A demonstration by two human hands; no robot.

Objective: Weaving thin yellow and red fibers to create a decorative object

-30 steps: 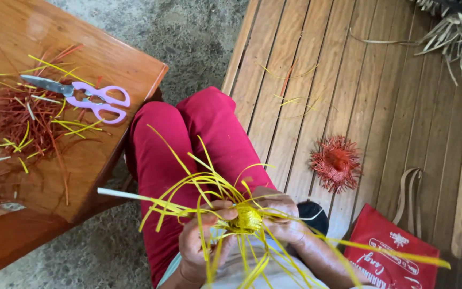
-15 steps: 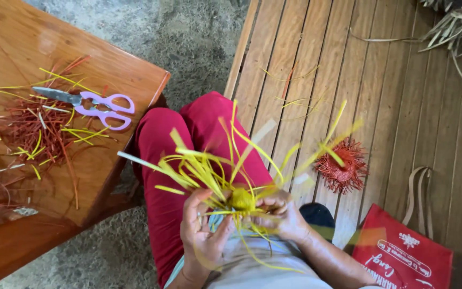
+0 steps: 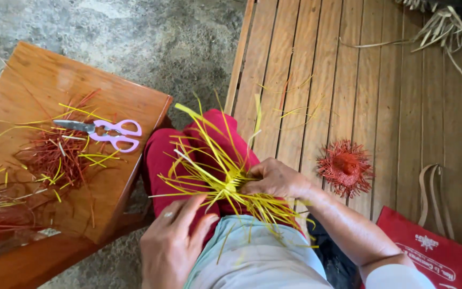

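Over the lap, just above the red trouser leg [image 3: 161, 160], a bundle of yellow strips [image 3: 215, 171] is pinched at its gathered centre by the right hand [image 3: 274, 179], whose fingers are curled shut around the knot where the strips cross. The grip appears to be placed there so that the crossing point is kept from slipping while the loose ends are left free to fan out. The left hand [image 3: 175, 243] is held open and relaxed below and to the left of the bundle, palm down with fingers spread, resting near the lower strips and gripping nothing (whether a fingertip touches a strand cannot be told). The long axis of the bundle is seen to run from lower right, near the pale shirt hem [image 3: 252, 251], to upper left, and most of the free tips are pointed up and leftward, away from the body, toward the wooden stool [image 3: 33, 75]. On that stool, well to the left of the bundle, pink-handled scissors [image 3: 108, 134] are laid beside a heap of red and yellow offcuts [image 3: 54, 158], presumably kept within reach for trimming. To the right of the bundle, on the slatted wooden bench [image 3: 391, 80], a finished-looking red spiky piece [image 3: 345, 167] is set apart, and a red bag [image 3: 429, 251] lies beyond it at the lower right.
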